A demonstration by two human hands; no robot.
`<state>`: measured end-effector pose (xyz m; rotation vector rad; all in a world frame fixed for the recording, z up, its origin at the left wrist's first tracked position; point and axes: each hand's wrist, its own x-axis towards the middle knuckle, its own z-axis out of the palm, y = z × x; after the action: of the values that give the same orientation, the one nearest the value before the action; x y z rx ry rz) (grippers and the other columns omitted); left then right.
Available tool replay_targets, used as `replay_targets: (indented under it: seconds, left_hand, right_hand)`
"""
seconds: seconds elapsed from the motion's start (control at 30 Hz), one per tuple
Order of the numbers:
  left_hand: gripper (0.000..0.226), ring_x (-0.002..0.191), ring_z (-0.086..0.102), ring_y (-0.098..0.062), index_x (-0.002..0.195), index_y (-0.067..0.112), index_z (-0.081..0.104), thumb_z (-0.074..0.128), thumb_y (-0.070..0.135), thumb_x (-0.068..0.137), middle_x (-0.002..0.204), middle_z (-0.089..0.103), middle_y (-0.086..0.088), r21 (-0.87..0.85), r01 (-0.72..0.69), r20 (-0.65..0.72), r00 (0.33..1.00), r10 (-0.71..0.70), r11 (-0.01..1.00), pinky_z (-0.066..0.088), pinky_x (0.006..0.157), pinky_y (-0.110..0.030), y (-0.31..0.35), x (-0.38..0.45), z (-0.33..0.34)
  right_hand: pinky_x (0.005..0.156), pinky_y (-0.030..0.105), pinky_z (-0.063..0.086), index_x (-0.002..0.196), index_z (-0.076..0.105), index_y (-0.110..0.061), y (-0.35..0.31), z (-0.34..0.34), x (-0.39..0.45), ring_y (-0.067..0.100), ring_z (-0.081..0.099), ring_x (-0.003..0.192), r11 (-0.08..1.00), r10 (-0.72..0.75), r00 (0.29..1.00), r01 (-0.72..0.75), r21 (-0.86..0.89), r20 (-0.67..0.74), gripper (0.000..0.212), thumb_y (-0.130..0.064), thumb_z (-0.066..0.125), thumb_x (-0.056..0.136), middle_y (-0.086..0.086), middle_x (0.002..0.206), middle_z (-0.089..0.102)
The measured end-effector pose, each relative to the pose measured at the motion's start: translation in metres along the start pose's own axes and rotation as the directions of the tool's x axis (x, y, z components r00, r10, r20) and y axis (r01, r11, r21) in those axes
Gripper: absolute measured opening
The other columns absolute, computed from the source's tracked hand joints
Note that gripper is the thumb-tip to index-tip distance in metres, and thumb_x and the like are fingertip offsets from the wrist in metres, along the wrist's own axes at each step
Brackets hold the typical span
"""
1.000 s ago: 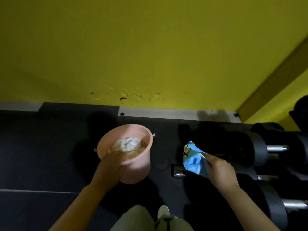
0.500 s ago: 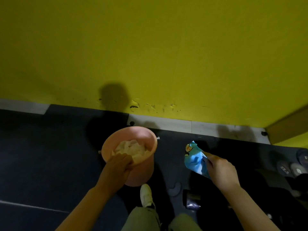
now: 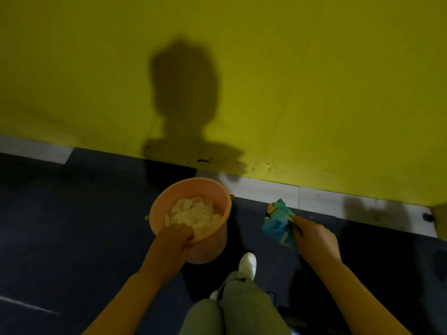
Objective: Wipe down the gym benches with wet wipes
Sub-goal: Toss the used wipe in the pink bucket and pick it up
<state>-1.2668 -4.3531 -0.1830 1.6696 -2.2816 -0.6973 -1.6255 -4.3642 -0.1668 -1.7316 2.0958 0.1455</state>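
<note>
Yellow wall (image 3: 314,81) ahead, dark floor (image 3: 60,238) below, person's shadow on wall. Left hand (image 3: 175,240) grips near rim of pink bucket (image 3: 212,243), fingers curled over edge, tips inside touching contents. Bucket holds heap of crumpled white wipes (image 3: 193,213). Right hand (image 3: 314,238) pinches blue wipe packet (image 3: 278,226), thumb and fingers clamped on its right edge. White shoe (image 3: 247,263) beneath bucket.
</note>
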Motion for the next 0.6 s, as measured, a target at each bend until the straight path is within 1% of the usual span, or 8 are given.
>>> replay_targets:
  seconds: [0.1, 0.17, 0.27, 0.37, 0.43, 0.5, 0.53, 0.6]
  left_hand:
    - [0.024, 0.061, 0.033, -0.012, 0.070, 0.021, 0.040, 0.049, 0.025, 0.092, 0.069, 0.036, 0.005, -0.009, 0.013, 0.024, 1.000, -0.013, 1.000, 0.020, 0.054, -0.028, -0.020, 0.041, 0.025]
    - [0.022, 0.061, 0.035, -0.015, 0.071, 0.023, 0.039, 0.044, 0.028, 0.091, 0.069, 0.036, 0.005, -0.004, 0.013, 0.053, 0.998, -0.013, 1.000, 0.020, 0.054, -0.029, -0.038, 0.067, 0.047]
    - [0.018, 0.062, 0.034, -0.013, 0.073, 0.025, 0.039, 0.048, 0.023, 0.088, 0.070, 0.035, 0.009, -0.015, 0.032, 0.101, 0.994, -0.031, 0.999, 0.022, 0.053, -0.028, -0.075, 0.102, 0.088]
    - [0.018, 0.063, 0.031, -0.006, 0.074, 0.025, 0.042, 0.053, 0.016, 0.084, 0.071, 0.035, 0.013, -0.013, 0.024, 0.117, 0.993, -0.022, 1.000, 0.022, 0.053, -0.019, -0.119, 0.137, 0.140]
    - [0.014, 0.065, 0.027, -0.003, 0.077, 0.026, 0.041, 0.049, 0.017, 0.083, 0.074, 0.032, 0.016, -0.012, -0.015, 0.115, 0.993, 0.016, 1.000, 0.020, 0.056, -0.013, -0.147, 0.162, 0.175]
    - [0.009, 0.067, 0.025, -0.002, 0.079, 0.028, 0.040, 0.045, 0.020, 0.082, 0.077, 0.032, 0.017, -0.018, -0.051, 0.105, 0.993, 0.053, 0.999, 0.018, 0.058, -0.011, -0.175, 0.185, 0.211]
    - [0.007, 0.067, 0.026, -0.002, 0.078, 0.027, 0.041, 0.044, 0.021, 0.083, 0.077, 0.032, 0.016, -0.025, -0.061, 0.107, 0.992, 0.064, 0.998, 0.019, 0.058, -0.012, -0.188, 0.197, 0.228]
    - [0.007, 0.067, 0.031, -0.006, 0.078, 0.026, 0.042, 0.043, 0.024, 0.084, 0.076, 0.033, 0.016, -0.030, -0.068, 0.121, 0.990, 0.071, 0.997, 0.022, 0.058, -0.018, -0.213, 0.219, 0.261]
  right_hand:
    - [0.068, 0.030, 0.055, 0.133, 0.052, -0.042, -0.001, 0.017, 0.056, 0.018, 0.069, 0.086, 0.997, -0.037, 0.997, 0.041, -0.059, 0.064, 0.034, -0.037, 0.037, 0.102, -0.006, 0.104, 0.071]
    - [0.066, 0.029, 0.052, 0.125, 0.056, -0.039, 0.001, 0.033, 0.091, 0.018, 0.068, 0.085, 0.995, -0.054, 0.993, 0.063, -0.082, 0.108, 0.030, -0.036, 0.036, 0.102, -0.005, 0.099, 0.071]
    - [0.067, 0.030, 0.047, 0.119, 0.059, -0.034, 0.005, 0.078, 0.143, 0.020, 0.067, 0.089, 0.994, -0.055, 0.981, 0.072, -0.083, 0.188, 0.028, -0.033, 0.037, 0.102, -0.003, 0.100, 0.070]
    - [0.068, 0.029, 0.044, 0.118, 0.059, -0.029, 0.011, 0.140, 0.192, 0.021, 0.066, 0.094, 0.996, -0.029, 0.967, 0.050, -0.077, 0.254, 0.027, -0.030, 0.037, 0.102, -0.002, 0.107, 0.068]
    - [0.068, 0.030, 0.045, 0.118, 0.058, -0.027, 0.015, 0.183, 0.225, 0.022, 0.066, 0.093, 0.997, -0.014, 0.967, 0.034, -0.071, 0.254, 0.026, -0.029, 0.038, 0.101, -0.001, 0.108, 0.067]
    - [0.064, 0.030, 0.041, 0.114, 0.056, -0.023, 0.020, 0.226, 0.256, 0.024, 0.065, 0.089, 0.999, 0.008, 0.968, 0.000, -0.034, 0.250, 0.021, -0.028, 0.040, 0.101, 0.002, 0.105, 0.066]
    - [0.063, 0.030, 0.040, 0.111, 0.055, -0.021, 0.022, 0.246, 0.271, 0.025, 0.065, 0.087, 1.000, 0.021, 0.970, -0.017, -0.017, 0.244, 0.019, -0.029, 0.041, 0.101, 0.003, 0.104, 0.065]
    - [0.064, 0.033, 0.044, 0.109, 0.055, -0.019, 0.028, 0.284, 0.301, 0.027, 0.065, 0.086, 0.999, 0.039, 0.977, -0.043, 0.017, 0.211, 0.017, -0.029, 0.044, 0.100, 0.005, 0.102, 0.065]
